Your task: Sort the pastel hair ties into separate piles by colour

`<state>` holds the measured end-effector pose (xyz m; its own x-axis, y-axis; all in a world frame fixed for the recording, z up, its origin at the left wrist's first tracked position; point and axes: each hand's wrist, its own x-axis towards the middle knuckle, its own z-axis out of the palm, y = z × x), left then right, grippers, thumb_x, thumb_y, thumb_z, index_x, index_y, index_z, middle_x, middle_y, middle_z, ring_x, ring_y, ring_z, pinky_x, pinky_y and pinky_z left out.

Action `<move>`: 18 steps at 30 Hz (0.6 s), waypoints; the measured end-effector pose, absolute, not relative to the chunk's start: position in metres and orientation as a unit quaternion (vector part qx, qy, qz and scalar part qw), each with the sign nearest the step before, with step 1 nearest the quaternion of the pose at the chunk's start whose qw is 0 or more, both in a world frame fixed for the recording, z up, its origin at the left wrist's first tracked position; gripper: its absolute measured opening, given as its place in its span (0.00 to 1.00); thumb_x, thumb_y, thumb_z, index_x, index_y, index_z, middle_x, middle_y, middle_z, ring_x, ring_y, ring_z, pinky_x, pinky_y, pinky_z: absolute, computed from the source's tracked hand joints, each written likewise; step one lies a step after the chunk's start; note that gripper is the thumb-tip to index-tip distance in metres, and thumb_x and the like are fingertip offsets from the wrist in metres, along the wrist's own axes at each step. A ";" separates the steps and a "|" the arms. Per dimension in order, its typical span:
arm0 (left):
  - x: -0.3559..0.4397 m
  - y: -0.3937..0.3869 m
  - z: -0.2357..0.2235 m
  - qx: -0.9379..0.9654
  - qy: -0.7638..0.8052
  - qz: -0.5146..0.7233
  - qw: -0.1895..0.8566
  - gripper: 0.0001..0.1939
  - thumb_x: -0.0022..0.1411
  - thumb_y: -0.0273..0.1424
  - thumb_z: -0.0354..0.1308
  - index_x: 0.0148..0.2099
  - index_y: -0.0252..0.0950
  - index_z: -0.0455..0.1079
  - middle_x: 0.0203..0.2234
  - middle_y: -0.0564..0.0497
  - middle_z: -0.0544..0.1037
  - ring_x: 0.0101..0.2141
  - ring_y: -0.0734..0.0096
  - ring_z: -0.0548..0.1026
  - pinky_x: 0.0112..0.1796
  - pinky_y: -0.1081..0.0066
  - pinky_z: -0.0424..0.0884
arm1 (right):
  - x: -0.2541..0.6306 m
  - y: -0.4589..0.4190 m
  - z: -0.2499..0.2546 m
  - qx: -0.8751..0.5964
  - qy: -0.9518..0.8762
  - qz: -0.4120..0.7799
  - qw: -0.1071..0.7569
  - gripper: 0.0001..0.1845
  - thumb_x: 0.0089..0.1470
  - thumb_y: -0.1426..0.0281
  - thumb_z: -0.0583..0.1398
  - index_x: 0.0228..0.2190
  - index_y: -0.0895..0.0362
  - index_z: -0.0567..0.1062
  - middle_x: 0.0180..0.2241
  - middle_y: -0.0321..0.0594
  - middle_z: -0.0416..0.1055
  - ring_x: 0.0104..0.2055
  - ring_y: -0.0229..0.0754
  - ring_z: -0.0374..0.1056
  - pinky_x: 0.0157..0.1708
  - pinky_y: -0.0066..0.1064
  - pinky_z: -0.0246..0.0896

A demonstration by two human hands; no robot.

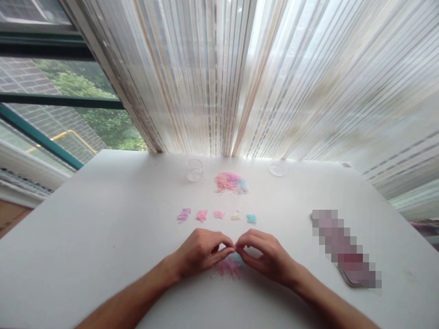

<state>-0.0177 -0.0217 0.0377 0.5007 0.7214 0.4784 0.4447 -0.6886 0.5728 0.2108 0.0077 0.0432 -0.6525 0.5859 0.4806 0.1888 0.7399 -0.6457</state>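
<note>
My left hand (205,250) and my right hand (262,251) meet fingertip to fingertip, each closed in a pinch. Whatever lies between the fingertips is too small to make out. Just below them is a loose pile of thin pink and blue strands (229,268), partly covered by my hands. Beyond the hands runs a row of small sorted bunches: purple (184,215), coral pink (201,215), light pink (218,214), pale yellow (235,218) and turquoise (251,219). Farther back lies a larger mixed heap of pink, purple and blue strands (231,183).
A clear round container (194,171) stands at the back of the white table (137,205), with a clear lid (277,170) to its right. A blurred-out flat object (343,249) lies on the right. Striped curtains (206,77) hang behind the table, beside a window on the left.
</note>
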 end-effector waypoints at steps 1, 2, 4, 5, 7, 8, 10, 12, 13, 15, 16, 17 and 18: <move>-0.017 -0.022 0.037 0.842 0.346 0.365 0.195 0.05 0.70 0.30 0.58 0.42 0.35 0.74 0.24 0.55 0.79 0.20 0.78 0.72 0.25 0.77 0.67 | 0.211 0.008 0.044 -0.221 -0.863 0.284 0.354 0.06 0.61 0.76 0.58 0.36 0.55 0.75 0.31 0.39 0.76 0.31 0.37 0.72 0.32 0.26 0.69; -0.017 -0.022 0.036 0.840 0.346 0.369 0.197 0.04 0.69 0.29 0.58 0.42 0.35 0.75 0.24 0.55 0.79 0.20 0.78 0.72 0.25 0.78 0.66 | 0.211 0.008 0.045 -0.220 -0.864 0.284 0.354 0.06 0.61 0.76 0.58 0.36 0.55 0.75 0.31 0.39 0.77 0.31 0.37 0.72 0.32 0.26 0.69; -0.016 -0.022 0.035 0.838 0.346 0.372 0.198 0.03 0.67 0.28 0.60 0.42 0.35 0.75 0.24 0.55 0.79 0.20 0.79 0.72 0.25 0.78 0.66 | 0.212 0.009 0.046 -0.223 -0.866 0.283 0.347 0.07 0.61 0.76 0.58 0.37 0.55 0.76 0.31 0.39 0.76 0.31 0.38 0.72 0.32 0.27 0.69; -0.017 -0.022 0.034 0.839 0.347 0.371 0.196 0.03 0.67 0.27 0.60 0.41 0.35 0.75 0.24 0.56 0.79 0.20 0.79 0.72 0.25 0.78 0.66 | 0.212 0.009 0.047 -0.226 -0.867 0.284 0.342 0.07 0.61 0.76 0.58 0.37 0.55 0.76 0.31 0.39 0.76 0.31 0.38 0.72 0.32 0.27 0.69; -0.018 -0.021 0.034 0.842 0.350 0.367 0.185 0.03 0.66 0.27 0.60 0.41 0.36 0.75 0.24 0.56 0.79 0.20 0.79 0.72 0.26 0.78 0.67 | 0.213 0.009 0.047 -0.228 -0.869 0.284 0.336 0.07 0.60 0.77 0.58 0.37 0.55 0.76 0.31 0.39 0.76 0.31 0.38 0.71 0.32 0.27 0.68; -0.019 -0.020 0.034 0.844 0.351 0.363 0.178 0.03 0.66 0.27 0.60 0.41 0.36 0.75 0.24 0.56 0.79 0.20 0.79 0.72 0.26 0.78 0.67 | 0.214 0.009 0.047 -0.228 -0.870 0.284 0.334 0.07 0.60 0.77 0.58 0.37 0.55 0.75 0.31 0.39 0.76 0.31 0.38 0.71 0.32 0.27 0.68; -0.020 -0.019 0.034 0.850 0.354 0.353 0.166 0.03 0.67 0.28 0.60 0.40 0.36 0.75 0.23 0.56 0.78 0.20 0.78 0.72 0.26 0.77 0.67 | 0.214 0.010 0.047 -0.227 -0.871 0.284 0.329 0.07 0.60 0.77 0.58 0.37 0.55 0.75 0.31 0.39 0.76 0.32 0.38 0.71 0.32 0.28 0.68; -0.022 -0.019 0.035 0.856 0.355 0.341 0.161 0.05 0.68 0.30 0.59 0.39 0.36 0.75 0.22 0.57 0.78 0.20 0.77 0.73 0.26 0.76 0.67 | 0.215 0.010 0.048 -0.229 -0.873 0.287 0.321 0.07 0.60 0.77 0.58 0.37 0.55 0.75 0.31 0.39 0.76 0.32 0.38 0.71 0.33 0.28 0.68; -0.022 -0.019 0.035 0.858 0.354 0.337 0.159 0.06 0.69 0.30 0.59 0.39 0.36 0.75 0.22 0.56 0.78 0.20 0.77 0.73 0.26 0.76 0.67 | 0.215 0.010 0.049 -0.232 -0.873 0.291 0.315 0.07 0.60 0.77 0.58 0.37 0.55 0.75 0.31 0.39 0.76 0.32 0.38 0.71 0.33 0.28 0.68; -0.022 -0.019 0.035 0.860 0.352 0.334 0.158 0.07 0.70 0.32 0.58 0.40 0.36 0.75 0.23 0.56 0.79 0.21 0.77 0.74 0.26 0.76 0.67 | 0.217 0.010 0.052 -0.239 -0.872 0.301 0.304 0.06 0.61 0.76 0.58 0.37 0.55 0.75 0.32 0.39 0.76 0.32 0.38 0.71 0.33 0.28 0.68; -0.023 -0.019 0.035 0.861 0.352 0.332 0.158 0.07 0.71 0.32 0.57 0.40 0.36 0.75 0.23 0.55 0.79 0.21 0.77 0.74 0.26 0.76 0.66 | 0.218 0.010 0.053 -0.243 -0.871 0.307 0.298 0.06 0.61 0.76 0.58 0.37 0.55 0.75 0.32 0.39 0.76 0.33 0.38 0.71 0.33 0.28 0.68; -0.023 -0.019 0.035 0.861 0.353 0.332 0.156 0.08 0.71 0.32 0.57 0.40 0.36 0.75 0.24 0.55 0.79 0.21 0.77 0.74 0.27 0.76 0.66 | 0.219 0.010 0.054 -0.247 -0.870 0.312 0.291 0.06 0.61 0.76 0.58 0.37 0.55 0.75 0.32 0.40 0.76 0.33 0.38 0.71 0.34 0.28 0.68; -0.023 -0.019 0.035 0.861 0.354 0.331 0.153 0.08 0.72 0.32 0.56 0.40 0.36 0.75 0.24 0.55 0.79 0.21 0.76 0.74 0.27 0.76 0.66 | 0.220 0.011 0.055 -0.251 -0.870 0.315 0.286 0.07 0.62 0.76 0.58 0.37 0.55 0.75 0.33 0.40 0.76 0.33 0.39 0.72 0.34 0.29 0.68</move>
<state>-0.0234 -0.0191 0.0352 0.5306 0.7112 0.4613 0.5087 -0.7024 0.4979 0.2203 0.0110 0.0548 -0.7107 0.6161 0.3395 0.2563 0.6762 -0.6907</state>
